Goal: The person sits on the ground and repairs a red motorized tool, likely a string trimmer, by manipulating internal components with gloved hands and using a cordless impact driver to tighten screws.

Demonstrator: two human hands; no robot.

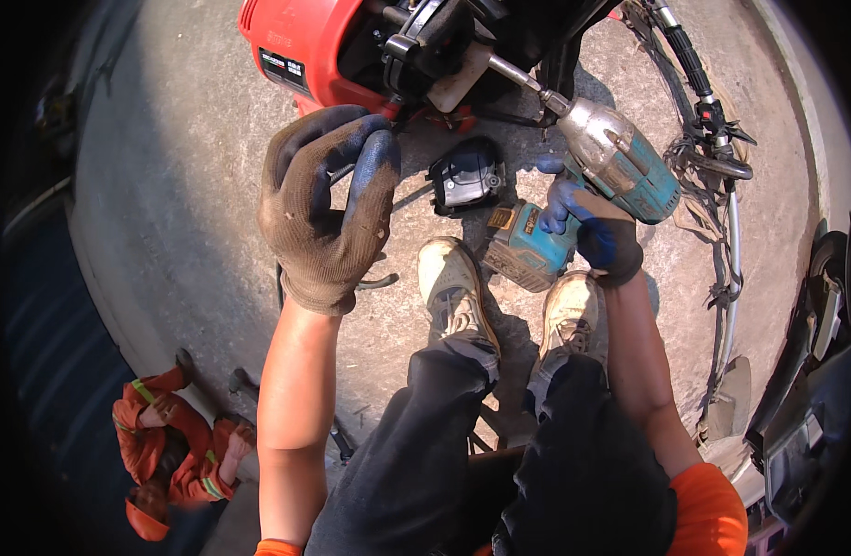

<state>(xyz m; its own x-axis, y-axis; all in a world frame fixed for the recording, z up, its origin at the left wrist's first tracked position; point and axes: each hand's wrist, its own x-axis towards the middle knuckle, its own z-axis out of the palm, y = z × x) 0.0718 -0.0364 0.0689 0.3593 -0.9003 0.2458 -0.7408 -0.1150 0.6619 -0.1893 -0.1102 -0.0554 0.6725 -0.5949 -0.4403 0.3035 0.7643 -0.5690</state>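
My right hand (599,227), in a brown glove with blue-coated fingers, is wrapped round the handle of a teal and silver cordless impact wrench (629,159). Its battery end hangs low beside my shoes. From its nose a long socket shaft (515,72) reaches up to the dark engine part of a red-housed machine (305,42). My left hand (328,204), gloved alike, is raised just below the red housing. Its fingers curl so that thumb and fingertips come together. Whatever may be between those tips is too small or hidden to make out.
A small black and grey cover (467,176) lies on the concrete ahead of my shoes (451,283). On the right runs a long pole with a dark grip and cables (722,213). At lower left, another person in orange workwear (175,445) sits near a dark corrugated surface.
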